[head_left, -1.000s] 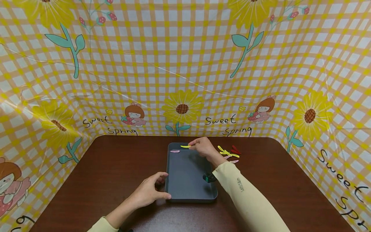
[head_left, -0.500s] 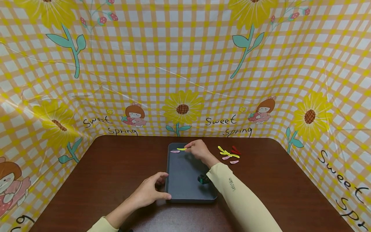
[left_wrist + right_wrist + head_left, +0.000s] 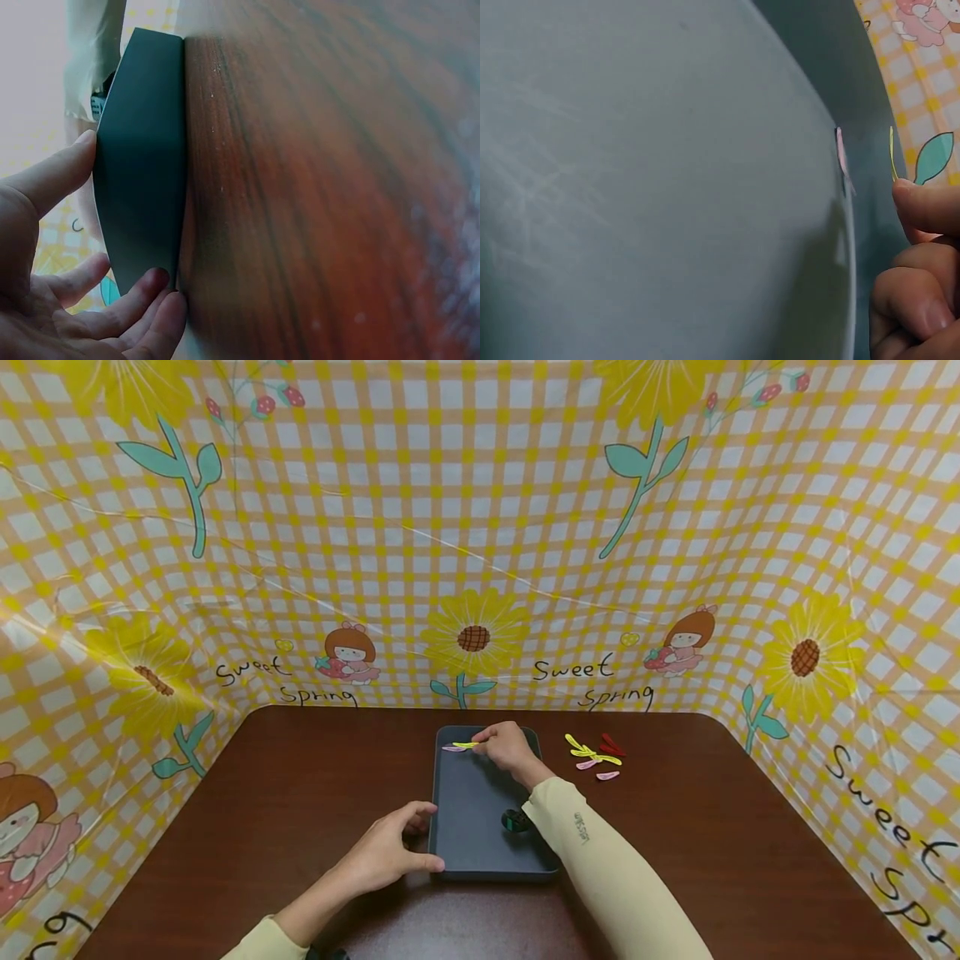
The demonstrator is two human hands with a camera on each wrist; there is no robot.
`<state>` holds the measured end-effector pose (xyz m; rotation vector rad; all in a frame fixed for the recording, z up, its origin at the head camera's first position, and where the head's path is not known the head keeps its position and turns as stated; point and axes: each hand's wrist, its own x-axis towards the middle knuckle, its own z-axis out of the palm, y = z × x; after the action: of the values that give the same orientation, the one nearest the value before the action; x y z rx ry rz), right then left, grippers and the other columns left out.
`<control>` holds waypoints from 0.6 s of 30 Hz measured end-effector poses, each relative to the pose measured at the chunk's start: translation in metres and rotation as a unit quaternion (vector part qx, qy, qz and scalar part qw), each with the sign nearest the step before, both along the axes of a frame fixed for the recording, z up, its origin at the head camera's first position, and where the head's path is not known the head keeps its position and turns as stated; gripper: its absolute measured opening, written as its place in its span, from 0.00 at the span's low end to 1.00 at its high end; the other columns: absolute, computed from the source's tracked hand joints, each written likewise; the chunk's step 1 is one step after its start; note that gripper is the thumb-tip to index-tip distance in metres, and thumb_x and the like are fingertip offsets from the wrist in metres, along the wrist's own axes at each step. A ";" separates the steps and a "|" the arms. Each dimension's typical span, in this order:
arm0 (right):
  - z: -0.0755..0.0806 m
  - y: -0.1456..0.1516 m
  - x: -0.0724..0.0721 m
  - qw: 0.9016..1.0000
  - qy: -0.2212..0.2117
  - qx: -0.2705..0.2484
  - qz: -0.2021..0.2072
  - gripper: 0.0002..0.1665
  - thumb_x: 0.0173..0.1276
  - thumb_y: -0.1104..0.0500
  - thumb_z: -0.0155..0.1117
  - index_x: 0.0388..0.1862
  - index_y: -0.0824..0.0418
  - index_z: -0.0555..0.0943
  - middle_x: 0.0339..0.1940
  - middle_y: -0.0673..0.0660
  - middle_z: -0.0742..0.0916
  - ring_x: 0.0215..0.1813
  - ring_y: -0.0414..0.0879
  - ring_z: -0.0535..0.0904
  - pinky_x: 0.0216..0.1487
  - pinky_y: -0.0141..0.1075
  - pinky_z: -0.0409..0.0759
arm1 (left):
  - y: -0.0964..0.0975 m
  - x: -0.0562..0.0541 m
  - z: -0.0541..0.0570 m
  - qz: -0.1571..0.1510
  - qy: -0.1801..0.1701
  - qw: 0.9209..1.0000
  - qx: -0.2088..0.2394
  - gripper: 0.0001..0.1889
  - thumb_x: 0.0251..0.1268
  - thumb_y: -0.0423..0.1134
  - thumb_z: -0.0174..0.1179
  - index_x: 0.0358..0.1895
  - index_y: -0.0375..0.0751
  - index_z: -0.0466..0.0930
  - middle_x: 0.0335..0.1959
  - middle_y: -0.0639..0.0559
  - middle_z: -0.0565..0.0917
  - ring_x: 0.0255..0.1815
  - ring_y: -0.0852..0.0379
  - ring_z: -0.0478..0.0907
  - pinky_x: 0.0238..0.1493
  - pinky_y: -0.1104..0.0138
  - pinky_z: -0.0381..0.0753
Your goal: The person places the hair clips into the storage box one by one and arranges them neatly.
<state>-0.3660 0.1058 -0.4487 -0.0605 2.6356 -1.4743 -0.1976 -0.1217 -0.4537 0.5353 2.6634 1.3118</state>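
Over the far end of the grey tray (image 3: 491, 827), your right hand (image 3: 504, 745) holds a slim yellow clip (image 3: 464, 745) by one end. Thumb and forefinger close to a narrow pinch with only the clip between them, and the other fingers fold in towards your palm. That end grip probably suits so thin a piece: most of its length sticks out clear of your fingertips. From the head the yellow clip seems to overlap a pink clip (image 3: 452, 749), but your right wrist view shows the two apart, the pink one lying at the foot of the tray's wall and the yellow one nearer the rim.

At the tray's left side, near the close corner, your left hand (image 3: 393, 850) is spread wide, thumb well away from the fingers. Your thumb tip touches the upper edge while fingertips rest against the outer wall, lower down. It looks like a light brace, likely there to keep the tray from sliding on the table (image 3: 322, 768).

Right of the tray, more yellow clips (image 3: 576, 744) cluster with red clips (image 3: 612, 745) and pink ones, one pink clip (image 3: 608, 775) slightly apart. They sit on your right hand's side, presumably for easy reach.
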 end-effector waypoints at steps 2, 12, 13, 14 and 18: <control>-0.002 -0.001 0.000 1.000 0.003 0.003 0.002 0.07 0.66 0.66 0.68 0.42 0.64 0.89 0.36 0.57 0.88 0.22 0.43 0.66 0.22 0.32 0.64 | 0.000 0.000 0.000 0.000 -0.004 1.000 0.001 0.40 0.51 0.49 0.79 0.67 0.41 0.73 0.53 0.46 0.81 0.55 0.46 0.78 0.54 0.48 0.76; -0.011 -0.006 0.000 1.000 0.023 0.012 0.009 0.08 0.66 0.67 0.68 0.42 0.64 0.89 0.47 0.60 0.88 0.28 0.45 0.72 0.25 0.33 0.67 | 0.000 0.000 -0.002 -0.001 -0.008 1.000 0.004 0.40 0.51 0.49 0.79 0.67 0.42 0.73 0.54 0.46 0.81 0.56 0.46 0.77 0.55 0.48 0.76; -0.011 -0.007 0.000 1.000 0.023 0.012 0.009 0.08 0.67 0.67 0.68 0.42 0.64 0.89 0.48 0.61 0.88 0.28 0.45 0.72 0.25 0.33 0.68 | 0.000 0.000 -0.002 -0.001 -0.008 1.000 0.005 0.40 0.51 0.49 0.78 0.67 0.42 0.73 0.54 0.46 0.81 0.56 0.46 0.77 0.54 0.48 0.76; -0.012 -0.008 0.000 1.000 0.024 0.012 0.009 0.08 0.67 0.66 0.67 0.43 0.63 0.89 0.48 0.61 0.88 0.28 0.45 0.73 0.26 0.33 0.68 | 0.000 -0.001 -0.002 -0.001 -0.009 1.000 0.005 0.39 0.51 0.49 0.78 0.67 0.42 0.72 0.53 0.46 0.81 0.56 0.46 0.77 0.54 0.49 0.76; -0.017 -0.011 -0.002 0.999 0.029 0.012 0.014 0.08 0.68 0.66 0.67 0.43 0.63 0.89 0.50 0.61 0.87 0.28 0.46 0.73 0.25 0.33 0.68 | -0.001 -0.001 0.000 0.001 -0.009 1.000 0.004 0.39 0.52 0.49 0.78 0.67 0.42 0.73 0.53 0.47 0.81 0.56 0.47 0.77 0.52 0.51 0.77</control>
<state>-0.3681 0.0952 -0.4660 -0.1397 2.6859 -1.4530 -0.1985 -0.1226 -0.4539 0.5196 2.6458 1.3221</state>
